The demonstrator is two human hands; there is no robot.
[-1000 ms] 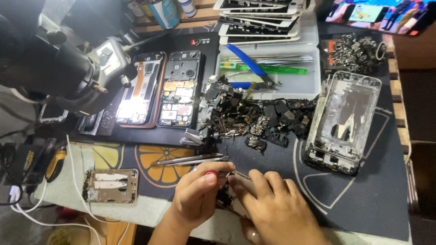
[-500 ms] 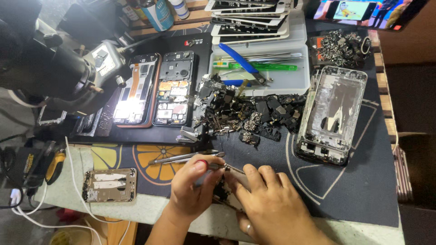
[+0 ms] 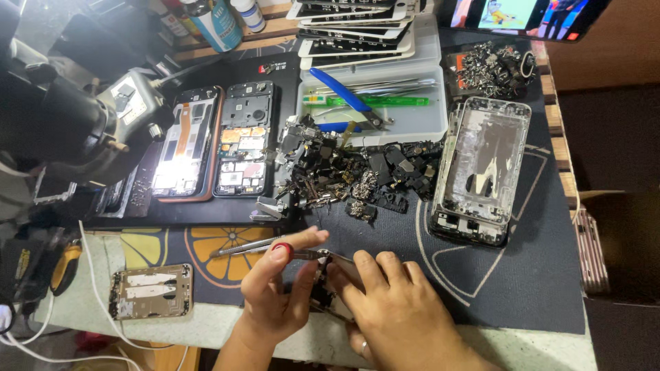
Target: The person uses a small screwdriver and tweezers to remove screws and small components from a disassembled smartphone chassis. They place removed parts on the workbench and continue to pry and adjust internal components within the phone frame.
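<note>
Near the front table edge, the left hand (image 3: pixel 275 292) pinches silver tweezers (image 3: pixel 254 246) between thumb and forefinger. The right hand (image 3: pixel 395 309) curls its fingers onto a small dark part (image 3: pixel 320 287) between the 2 hands. Beyond lie a pile of scrap parts (image 3: pixel 350 175), 2 opened phones (image 3: pixel 213 141) and a tool tray (image 3: pixel 412 117).

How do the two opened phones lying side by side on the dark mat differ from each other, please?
The left opened phone has a reddish-brown rim, while the right opened phone is framed in black. The left one's lower half glares white under the light; the right one shows orange and pink parts inside. Both lie flat, backs off, lengthwise beside each other on the dark mat.
</note>
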